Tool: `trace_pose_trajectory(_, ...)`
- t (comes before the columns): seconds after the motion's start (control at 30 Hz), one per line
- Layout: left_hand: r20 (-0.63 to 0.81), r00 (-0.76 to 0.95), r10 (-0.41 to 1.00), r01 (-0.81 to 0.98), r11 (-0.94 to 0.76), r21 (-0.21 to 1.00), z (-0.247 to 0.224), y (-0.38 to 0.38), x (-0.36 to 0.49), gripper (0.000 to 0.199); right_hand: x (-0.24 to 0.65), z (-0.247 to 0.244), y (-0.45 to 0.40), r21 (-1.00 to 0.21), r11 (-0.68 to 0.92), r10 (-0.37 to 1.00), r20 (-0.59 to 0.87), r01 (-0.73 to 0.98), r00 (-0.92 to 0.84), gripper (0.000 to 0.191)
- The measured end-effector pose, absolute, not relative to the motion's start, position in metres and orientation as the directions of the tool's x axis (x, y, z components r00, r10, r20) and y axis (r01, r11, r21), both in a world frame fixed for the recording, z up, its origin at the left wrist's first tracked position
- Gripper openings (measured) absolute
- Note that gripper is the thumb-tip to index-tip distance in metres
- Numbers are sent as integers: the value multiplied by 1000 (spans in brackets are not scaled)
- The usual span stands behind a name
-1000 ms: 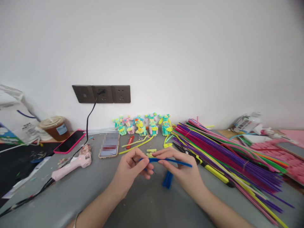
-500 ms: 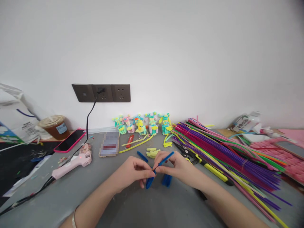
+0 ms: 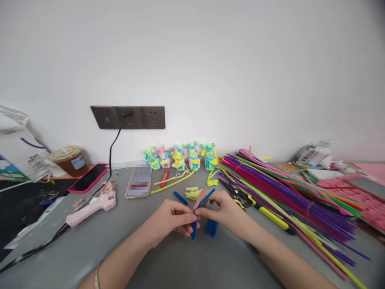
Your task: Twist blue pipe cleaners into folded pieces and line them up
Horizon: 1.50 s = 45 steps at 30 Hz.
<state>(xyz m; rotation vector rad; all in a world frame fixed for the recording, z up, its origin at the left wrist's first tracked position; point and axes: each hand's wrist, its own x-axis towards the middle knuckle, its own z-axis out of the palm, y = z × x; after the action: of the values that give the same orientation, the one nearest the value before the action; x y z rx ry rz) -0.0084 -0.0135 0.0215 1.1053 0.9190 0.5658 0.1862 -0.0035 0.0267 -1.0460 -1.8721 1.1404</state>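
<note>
Between my two hands is a blue pipe cleaner (image 3: 207,197), its upper end slanting up to the right and its lower part hanging below the fingers. My left hand (image 3: 177,218) pinches it near the middle with thumb and fingertips. My right hand (image 3: 215,206) pinches it just above, the fingertips of both hands almost touching. More folded blue pipe cleaner pieces (image 3: 211,228) lie on the table under my right hand. A short blue piece (image 3: 180,198) rests beyond my left hand, beside a small pile of pale yellow pieces (image 3: 192,193).
Several colourful pipe cleaner figures (image 3: 192,156) stand along the wall. At right lie wire cutters (image 3: 270,216) and a large bundle of pipe cleaners (image 3: 288,200). A pink glue gun (image 3: 90,210), phones (image 3: 88,178) and a drink cup (image 3: 69,160) occupy the left.
The upper end of the blue pipe cleaner has shifted slightly left and up. Its lower part has swung to the right and hangs more upright. Both hands keep their pinch.
</note>
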Motion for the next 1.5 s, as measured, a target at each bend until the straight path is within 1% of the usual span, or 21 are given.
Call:
trace_pose_trajectory(0.13,-286,536,794,80,290,954,22,-14,-8,31,185,28,-5,-910,285,888,132,303,-440,14)
trace_pose_trajectory(0.33,-203,567,798,92,183,979,22,-13,-9,31,185,27,-4,-909,285,901,146,304,-408,12)
trace_pose_trajectory(0.4,-191,580,792,88,173,981,22,-13,-10,32,185,27,-4,-916,280,898,145,287,-416,16)
trace_pose_trajectory(0.53,-229,596,770,45,252,967,21,-13,-12,32,184,28,-5,-955,237,892,141,179,-429,31)
trace_pose_trajectory(0.63,-290,617,732,39,340,940,23,-14,-13,29,184,28,-5,-971,206,896,136,123,-423,33)
trace_pose_trajectory(0.7,-328,631,704,47,387,921,24,-14,-14,28,183,27,-6,-968,206,892,127,141,-434,32)
trace_pose_trajectory(0.8,-368,627,687,38,444,895,24,-15,-13,28,182,26,-6,-937,276,891,167,212,-421,27)
trace_pose_trajectory(1.0,-406,580,706,-62,535,843,22,-14,-9,31,178,30,-11,-792,486,865,376,370,-331,10)
trace_pose_trajectory(1.1,-395,570,720,-99,537,838,23,-14,-8,33,178,32,-13,-762,531,841,425,369,-334,7)
trace_pose_trajectory(1.27,-375,550,746,-151,531,834,23,-13,-9,34,178,33,-15,-762,554,825,450,335,-340,9)
trace_pose_trajectory(1.37,-343,531,775,-197,507,839,23,-12,-8,35,177,34,-17,-755,592,796,491,283,-354,8)
trace_pose_trajectory(1.5,-314,496,810,-249,479,842,22,-10,-9,34,175,35,-19,-726,630,766,524,276,-372,10)
